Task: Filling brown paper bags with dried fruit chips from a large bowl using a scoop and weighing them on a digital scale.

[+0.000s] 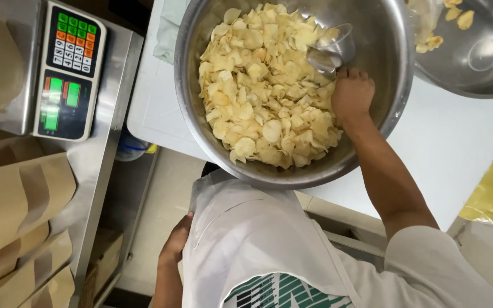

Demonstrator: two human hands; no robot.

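Head view: right hand (351, 94) fist-closed around clear plastic scoop (332, 48), buried in potato chips (266, 91) at 2 o'clock inside big steel bowl (397, 91). Left hand (176, 242) at 7 o'clock, resting on white apron (246, 239); finger closure unclear. Digital scale (69, 71) at 9 o'clock.

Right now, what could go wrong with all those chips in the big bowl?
The steel bowl sticks out past the white table edge, so a hard push might tip it. The right hand digs a clear scoop into the thin chips, which could crack some. The left hand rests at the apron, not steadying the bowl.
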